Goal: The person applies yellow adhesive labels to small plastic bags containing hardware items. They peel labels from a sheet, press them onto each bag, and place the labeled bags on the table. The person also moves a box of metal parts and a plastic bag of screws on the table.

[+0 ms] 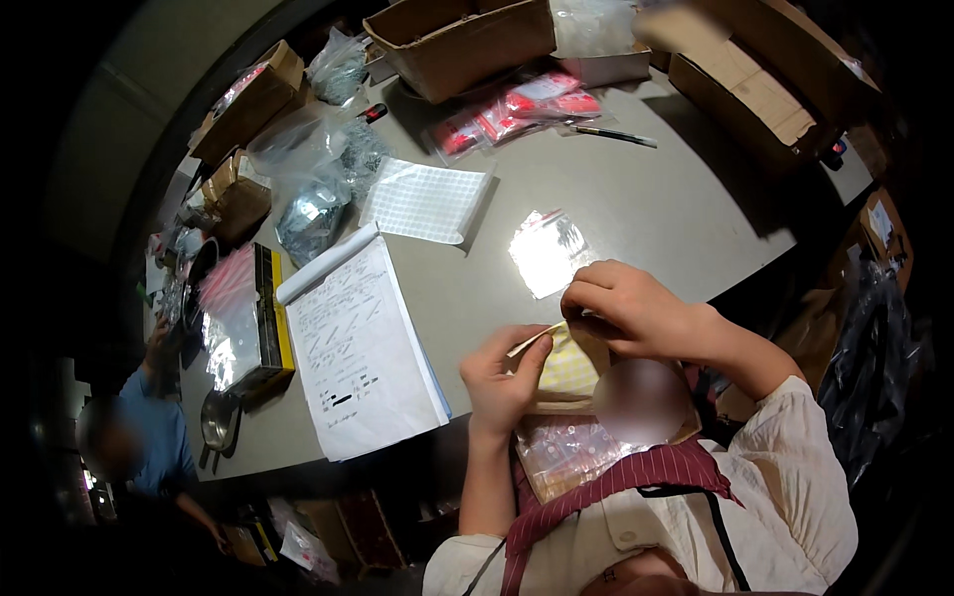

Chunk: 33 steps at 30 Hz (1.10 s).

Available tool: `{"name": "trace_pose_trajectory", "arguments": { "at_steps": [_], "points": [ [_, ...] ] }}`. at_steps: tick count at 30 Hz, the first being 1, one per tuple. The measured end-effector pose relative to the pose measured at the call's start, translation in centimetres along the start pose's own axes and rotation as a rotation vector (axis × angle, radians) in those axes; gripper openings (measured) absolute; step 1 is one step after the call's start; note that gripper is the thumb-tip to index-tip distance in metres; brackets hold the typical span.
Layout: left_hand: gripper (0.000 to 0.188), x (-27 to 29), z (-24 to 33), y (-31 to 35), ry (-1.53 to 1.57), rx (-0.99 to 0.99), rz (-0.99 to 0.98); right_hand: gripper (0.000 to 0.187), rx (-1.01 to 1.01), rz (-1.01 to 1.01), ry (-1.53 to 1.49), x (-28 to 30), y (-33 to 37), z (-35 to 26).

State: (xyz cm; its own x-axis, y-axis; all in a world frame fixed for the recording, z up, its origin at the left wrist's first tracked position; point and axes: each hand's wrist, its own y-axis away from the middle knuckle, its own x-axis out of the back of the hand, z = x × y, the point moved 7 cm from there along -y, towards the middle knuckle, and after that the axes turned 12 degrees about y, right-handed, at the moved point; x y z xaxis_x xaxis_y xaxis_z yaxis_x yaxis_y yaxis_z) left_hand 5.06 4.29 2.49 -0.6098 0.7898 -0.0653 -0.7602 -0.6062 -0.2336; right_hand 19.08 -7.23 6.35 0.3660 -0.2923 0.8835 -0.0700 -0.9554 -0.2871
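My left hand [509,372] pinches the edge of a sheet of yellow labels [571,366], thumb on top, in front of my chest. The sheet has rows of small yellow pieces on a pale backing, and its upper edge curls. At its upper right my right hand [631,313] has the fingers curled together; what lies between the fingertips is hidden. Just beyond my hands a flat clear zip bag [547,250] lies on the table, shining under the light. Below the sheet, an open box with small clear bags [566,452] sits close against my apron.
Left of my hands lies a handwritten notepad [363,348], with a sheet of white round labels [425,202] beyond it. A box of zip bags [243,318] stands further left. Bags of red pieces [517,109], a pen [614,135] and cardboard boxes [462,45] line the back. Another person [154,427] is far left.
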Motion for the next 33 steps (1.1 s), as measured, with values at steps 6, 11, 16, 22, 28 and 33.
{"name": "trace_pose_trajectory", "arguments": {
  "at_steps": [6, 11, 16, 22, 28, 33],
  "points": [
    [0.012, 0.5, -0.3, 0.1, 0.010, -0.016, 0.045, 0.044, 0.060, 0.055, 0.146, 0.1, -0.2, -1.0],
    [0.014, 0.7, -0.9, 0.0, 0.114, 0.109, 0.112, 0.041, 0.207, 0.166, 0.357, 0.2, 0.1, -2.1],
    [0.019, 1.8, -1.6, -0.1, 0.038, 0.089, 0.191, 0.014, -0.022, 0.099, -0.101, 2.1, -3.0, 2.7],
    [0.019, 1.4, -1.3, -0.5, 0.011, 0.080, 0.151, 0.029, -0.266, -0.222, 0.081, -0.5, -7.4, 10.8],
    [0.014, 1.3, -1.0, -0.3, 0.016, 0.107, 0.149, 0.030, -0.469, -0.371, 0.504, 2.4, -6.3, 12.2],
    [0.014, 1.1, -1.2, -0.2, 0.017, 0.123, 0.143, 0.026, -0.239, -0.258, -0.001, 1.8, -7.1, 10.0]
  ]
}}
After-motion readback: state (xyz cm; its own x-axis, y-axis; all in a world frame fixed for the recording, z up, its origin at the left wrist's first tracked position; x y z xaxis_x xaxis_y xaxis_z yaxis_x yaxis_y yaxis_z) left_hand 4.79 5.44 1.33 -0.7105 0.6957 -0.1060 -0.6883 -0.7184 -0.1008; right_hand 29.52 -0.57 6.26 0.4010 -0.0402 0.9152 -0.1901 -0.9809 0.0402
